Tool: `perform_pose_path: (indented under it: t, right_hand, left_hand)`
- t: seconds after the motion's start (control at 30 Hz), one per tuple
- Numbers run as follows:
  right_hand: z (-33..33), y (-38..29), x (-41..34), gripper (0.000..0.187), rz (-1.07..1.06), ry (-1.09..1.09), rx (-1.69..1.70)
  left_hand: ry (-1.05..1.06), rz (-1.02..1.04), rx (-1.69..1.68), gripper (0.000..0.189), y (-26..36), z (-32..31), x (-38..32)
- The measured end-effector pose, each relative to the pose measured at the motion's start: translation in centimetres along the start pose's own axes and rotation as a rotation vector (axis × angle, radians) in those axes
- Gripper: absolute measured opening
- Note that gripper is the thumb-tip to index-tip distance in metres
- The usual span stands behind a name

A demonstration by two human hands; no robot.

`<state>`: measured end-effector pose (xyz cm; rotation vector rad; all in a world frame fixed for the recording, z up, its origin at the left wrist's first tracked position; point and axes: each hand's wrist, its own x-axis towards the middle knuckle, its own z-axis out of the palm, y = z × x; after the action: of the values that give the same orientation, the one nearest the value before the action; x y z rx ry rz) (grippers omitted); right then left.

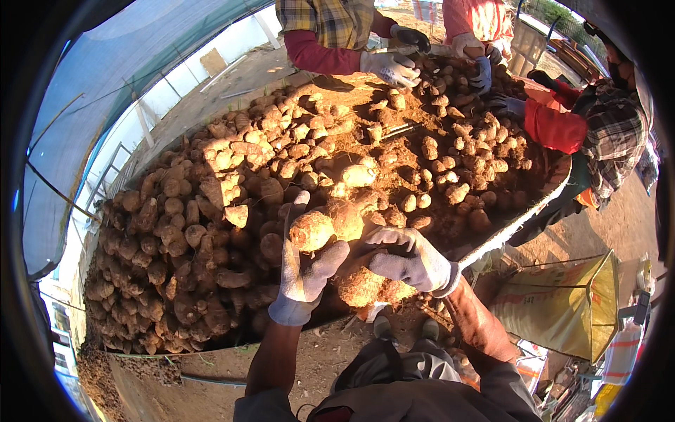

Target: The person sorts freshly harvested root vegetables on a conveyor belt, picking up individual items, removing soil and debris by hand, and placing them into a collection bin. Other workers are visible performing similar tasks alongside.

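My left hand [305, 269], in a pale work glove, is shut on a rough brown corm [312, 231] that looks like taro. Its thumb lies along the corm's lower right side and a finger reaches up behind. Another hairy corm [344, 219] sits just to the right of it. My right hand [408, 261], gloved too, has its fingers and thumb curled beside a clump of fibrous corms [361, 287]. Shadow between thumb and fingers hides whether it grips the clump. Beyond both hands spreads a large heap of corms [174, 242].
A table with a pale raised rim [519, 219] carries the corms. Across it work a person in a plaid vest [337, 24], one in a pink top [477, 21], and one at right with red sleeves [556, 124]. A yellow woven sack [559, 303] stands at lower right.
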<state>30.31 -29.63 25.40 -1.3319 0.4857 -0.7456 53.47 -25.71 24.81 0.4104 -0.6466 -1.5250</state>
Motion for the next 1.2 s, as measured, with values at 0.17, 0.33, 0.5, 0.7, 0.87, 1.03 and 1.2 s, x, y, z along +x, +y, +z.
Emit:
perform_pose_path:
  t: [0.17, 0.33, 0.5, 0.7, 0.87, 1.03, 1.2]
  right_hand:
    - [1.0, -0.5, -0.6, 0.035, -0.196, 0.044, -0.29]
    - [1.6, -2.7, -2.7, 0.037, -0.051, 0.08, -0.159]
    - [1.8, -1.2, -5.9, 0.039, 0.118, 0.164, 0.071]
    - [0.4, 3.8, -13.7, 0.036, -0.162, 0.106, 0.316]
    - [-1.7, 8.5, -26.5, 0.038, -0.151, 0.309, 0.348]
    - [0.3, 12.5, -44.8, 0.023, -0.048, 0.716, 0.415]
    - [5.1, 14.1, -62.4, 0.027, 0.009, 1.168, 0.519]
  left_hand:
    - [0.138, 0.176, 0.31, 0.055, -1.5, -2.0, -1.6]
    - [-0.04, -0.087, -0.16, 0.069, -2.2, -5.4, -2.8]
    - [-0.088, -0.25, -0.505, 0.075, -2.5, -4.8, -4.5]
    - [0.01, -0.353, 0.252, 0.072, -4.6, 4.1, -6.2]
    - [-0.093, -0.724, 0.462, 0.072, -13.2, 10.3, -8.1]
    - [-0.794, -0.831, 0.66, 0.077, -26.7, 14.7, -12.7]
    - [-1.195, -0.86, 0.656, 0.082, -35.2, 18.7, -18.1]
